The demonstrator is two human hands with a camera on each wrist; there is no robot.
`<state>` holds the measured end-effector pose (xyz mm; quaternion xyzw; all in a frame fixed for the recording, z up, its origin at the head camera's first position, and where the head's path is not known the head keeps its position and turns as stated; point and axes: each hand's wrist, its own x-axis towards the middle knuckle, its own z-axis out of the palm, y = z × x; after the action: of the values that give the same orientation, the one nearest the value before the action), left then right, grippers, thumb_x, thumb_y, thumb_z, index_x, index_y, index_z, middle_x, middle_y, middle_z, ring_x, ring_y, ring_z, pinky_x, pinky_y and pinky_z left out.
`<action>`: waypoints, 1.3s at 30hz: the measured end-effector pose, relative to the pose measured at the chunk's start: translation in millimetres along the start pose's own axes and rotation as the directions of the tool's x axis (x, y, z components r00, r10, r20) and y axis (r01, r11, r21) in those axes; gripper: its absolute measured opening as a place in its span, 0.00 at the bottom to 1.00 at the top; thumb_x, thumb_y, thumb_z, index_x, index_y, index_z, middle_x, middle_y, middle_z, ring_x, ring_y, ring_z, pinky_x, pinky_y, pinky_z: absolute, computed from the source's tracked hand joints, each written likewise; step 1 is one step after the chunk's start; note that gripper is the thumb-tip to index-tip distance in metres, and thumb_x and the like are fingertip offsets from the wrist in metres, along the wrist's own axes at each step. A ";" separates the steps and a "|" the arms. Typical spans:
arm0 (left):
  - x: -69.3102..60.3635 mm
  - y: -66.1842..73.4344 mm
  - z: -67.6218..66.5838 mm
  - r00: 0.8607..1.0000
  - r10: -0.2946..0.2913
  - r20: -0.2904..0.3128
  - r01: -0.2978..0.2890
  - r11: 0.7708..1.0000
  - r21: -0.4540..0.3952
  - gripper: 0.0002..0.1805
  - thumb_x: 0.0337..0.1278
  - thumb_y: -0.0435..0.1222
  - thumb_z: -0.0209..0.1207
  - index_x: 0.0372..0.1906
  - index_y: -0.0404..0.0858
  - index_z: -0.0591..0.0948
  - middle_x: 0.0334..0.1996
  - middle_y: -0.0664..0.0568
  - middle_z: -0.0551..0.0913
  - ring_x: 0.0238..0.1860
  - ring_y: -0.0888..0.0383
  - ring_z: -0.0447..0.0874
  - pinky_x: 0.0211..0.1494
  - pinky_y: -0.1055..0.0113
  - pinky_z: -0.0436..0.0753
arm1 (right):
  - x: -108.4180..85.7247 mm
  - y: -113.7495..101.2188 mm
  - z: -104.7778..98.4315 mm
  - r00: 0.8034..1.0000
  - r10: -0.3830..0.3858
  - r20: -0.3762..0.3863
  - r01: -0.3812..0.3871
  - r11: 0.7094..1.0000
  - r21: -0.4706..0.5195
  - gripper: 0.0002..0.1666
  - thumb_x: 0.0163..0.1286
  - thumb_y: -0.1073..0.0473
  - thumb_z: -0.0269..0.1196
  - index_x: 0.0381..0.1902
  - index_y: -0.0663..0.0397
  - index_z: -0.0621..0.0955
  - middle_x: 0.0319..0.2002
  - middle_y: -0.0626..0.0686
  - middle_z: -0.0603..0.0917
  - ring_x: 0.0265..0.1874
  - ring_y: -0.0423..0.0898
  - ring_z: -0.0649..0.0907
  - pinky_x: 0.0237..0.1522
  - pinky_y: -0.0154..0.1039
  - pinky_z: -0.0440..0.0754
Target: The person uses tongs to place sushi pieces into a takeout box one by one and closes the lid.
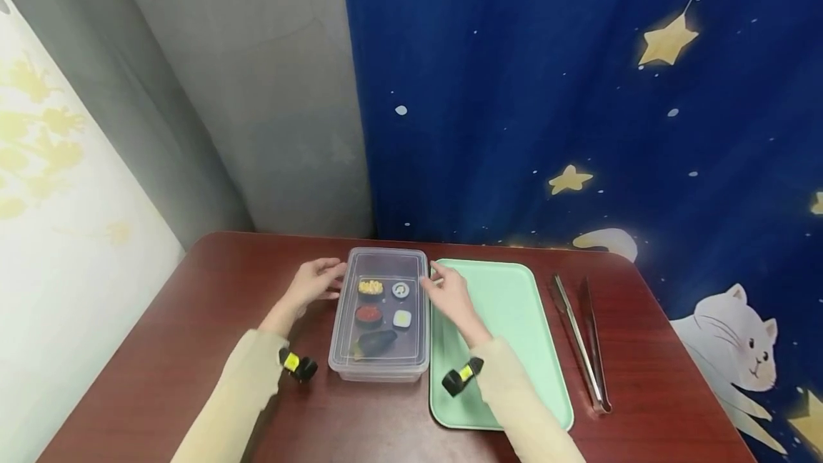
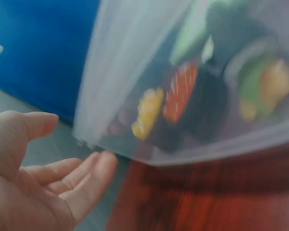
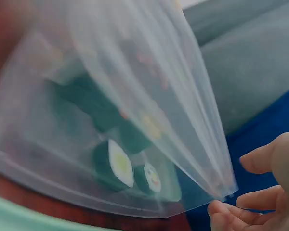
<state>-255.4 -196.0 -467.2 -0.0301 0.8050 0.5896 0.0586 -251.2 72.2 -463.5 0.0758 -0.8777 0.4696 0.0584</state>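
Note:
A clear lidded plastic box [image 1: 388,263] stands on the table. Through its lid show a yellow-topped sushi piece [image 1: 370,287], a red-topped one [image 1: 368,316], two small rolls, one round [image 1: 401,291] and one squarish [image 1: 401,319], and a dark eggplant-like piece [image 1: 375,344]. My left hand [image 1: 315,283] is at the box's left side, its fingers loosely spread; in the left wrist view they look just off the corner. On the opposite side, my right hand [image 1: 450,296] hovers over the tray edge, fingertips close to the box's far right corner; whether they touch it I cannot tell.
Right of the box lies a light green tray [image 1: 508,306], its left edge close against the box. Beyond the tray, metal tongs [image 1: 582,349] lie spread on the dark red table [image 1: 212,320]. A blue star-patterned curtain [image 1: 476,127] hangs behind the table.

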 end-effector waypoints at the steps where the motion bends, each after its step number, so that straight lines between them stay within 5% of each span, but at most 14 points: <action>1: 9.4 0.9 -0.9 1.000 -0.020 0.016 0.020 1.000 -0.004 0.29 0.64 0.43 0.55 0.61 0.25 0.68 0.45 0.34 0.80 0.35 0.55 0.83 0.39 0.61 0.84 | 7.9 -0.4 2.6 0.999 0.051 0.010 -0.051 0.999 0.017 0.27 0.65 0.58 0.60 0.58 0.69 0.74 0.38 0.61 0.82 0.35 0.52 0.83 0.35 0.41 0.81; 5: 33.8 5.2 -3.7 0.995 -0.091 0.043 0.090 0.996 0.022 0.28 0.63 0.46 0.55 0.56 0.25 0.73 0.32 0.43 0.80 0.27 0.61 0.79 0.33 0.66 0.84 | 33.3 -1.2 11.9 0.980 0.196 0.028 -0.197 0.977 0.081 0.24 0.69 0.53 0.57 0.54 0.66 0.78 0.44 0.61 0.83 0.44 0.53 0.82 0.45 0.44 0.79; 13: 50.2 14.7 -6.9 0.976 -0.196 0.096 0.195 0.981 0.021 0.26 0.62 0.46 0.57 0.50 0.25 0.73 0.29 0.47 0.79 0.24 0.61 0.78 0.32 0.67 0.83 | 54.3 -3.3 12.0 0.955 0.291 0.054 -0.294 0.952 0.081 0.13 0.65 0.56 0.60 0.36 0.61 0.84 0.24 0.51 0.82 0.18 0.42 0.76 0.20 0.34 0.75; 18: 57.2 19.7 -8.6 0.966 -0.218 0.135 0.212 0.976 0.057 0.24 0.62 0.44 0.56 0.50 0.26 0.73 0.29 0.46 0.79 0.23 0.60 0.78 0.31 0.67 0.84 | 63.1 -2.1 8.3 0.915 0.384 0.128 -0.403 0.894 0.197 0.06 0.63 0.62 0.60 0.30 0.60 0.81 0.13 0.49 0.73 0.12 0.40 0.70 0.14 0.30 0.66; 25: 63.0 28.0 -7.9 0.945 -0.276 0.174 0.264 0.960 0.088 0.21 0.62 0.41 0.56 0.46 0.25 0.76 0.26 0.46 0.79 0.19 0.60 0.79 0.28 0.67 0.83 | 67.4 3.0 7.1 0.887 0.439 0.146 -0.462 0.854 0.240 0.04 0.59 0.67 0.60 0.28 0.59 0.82 0.13 0.49 0.75 0.11 0.40 0.71 0.13 0.30 0.67; 31: 62.2 34.9 -6.0 0.943 -0.290 0.162 0.271 0.953 0.133 0.14 0.63 0.38 0.55 0.37 0.26 0.77 0.20 0.48 0.77 0.16 0.61 0.77 0.25 0.68 0.83 | 65.6 4.2 7.2 0.892 0.424 0.158 -0.451 0.860 0.237 0.04 0.60 0.66 0.60 0.28 0.59 0.81 0.14 0.49 0.75 0.12 0.41 0.72 0.13 0.30 0.69; 39: 60.2 40.4 -4.9 0.949 -0.238 0.206 0.197 0.960 0.198 0.11 0.62 0.33 0.52 0.34 0.25 0.78 0.19 0.47 0.76 0.17 0.59 0.78 0.27 0.67 0.83 | 64.9 5.7 5.8 0.901 0.406 0.154 -0.431 0.880 0.198 0.05 0.62 0.65 0.60 0.27 0.57 0.80 0.14 0.50 0.75 0.13 0.41 0.72 0.14 0.31 0.72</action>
<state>-320.2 -187.1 -435.3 -0.0459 0.8332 0.5062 0.2177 -316.1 65.4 -460.1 -0.0842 -0.8154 0.5637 -0.1013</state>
